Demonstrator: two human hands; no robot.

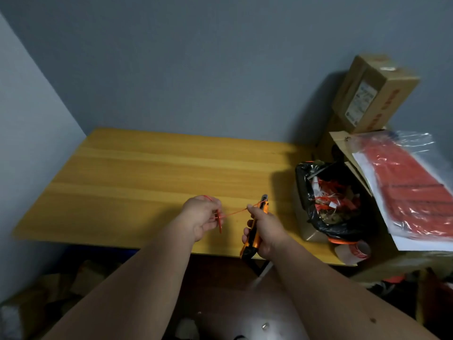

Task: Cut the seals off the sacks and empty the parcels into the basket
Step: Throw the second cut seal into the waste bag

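My left hand (202,217) pinches a thin red plastic seal (234,213) above the front part of the wooden table (137,173). The seal's strap stretches rightwards to my right hand (266,231). That hand grips an orange utility knife (256,231) with its blade end pointing up and away, and the seal's far end meets the knife near my fingertips. No sack, parcel or basket shows in this view.
A box lined with a black bag (328,204) full of cut red seals stands at the table's right end. Behind it are cardboard boxes (372,94) and a plastic pack of red seals (411,190). A tape roll (355,251) lies at the front right corner.
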